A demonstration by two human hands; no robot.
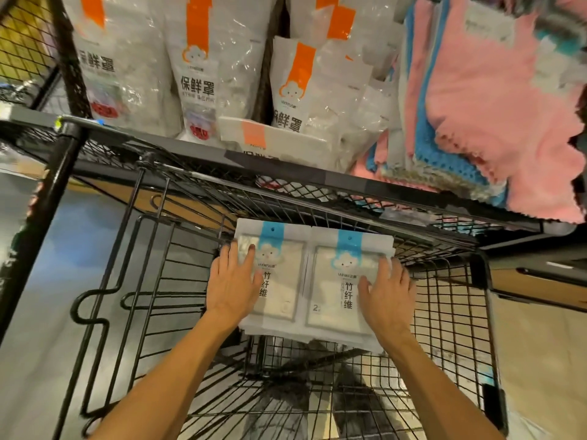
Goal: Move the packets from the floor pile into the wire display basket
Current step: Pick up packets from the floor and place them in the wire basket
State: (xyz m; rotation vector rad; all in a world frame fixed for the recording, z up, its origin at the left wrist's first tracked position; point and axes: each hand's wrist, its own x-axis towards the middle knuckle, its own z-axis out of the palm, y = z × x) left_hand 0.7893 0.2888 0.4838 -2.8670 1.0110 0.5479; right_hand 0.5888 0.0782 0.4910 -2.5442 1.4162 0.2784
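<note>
Two stacks of white packets with blue header strips lie side by side at the far end of the black wire display basket (451,315). My left hand (233,281) rests flat on the left packet stack (279,300), fingers straight and pointing away from me. On the right packet stack (333,287) lies my right hand (386,296), also flat with its fingers spread. Neither hand grips anything. The floor pile is out of view.
Above the basket a black mesh shelf (317,185) carries white bags with orange strips (203,74) and pink and blue cloths (476,100) at the right. The shelf's black upright post (54,192) stands at the left. Bare wire grid shows in the basket's near half.
</note>
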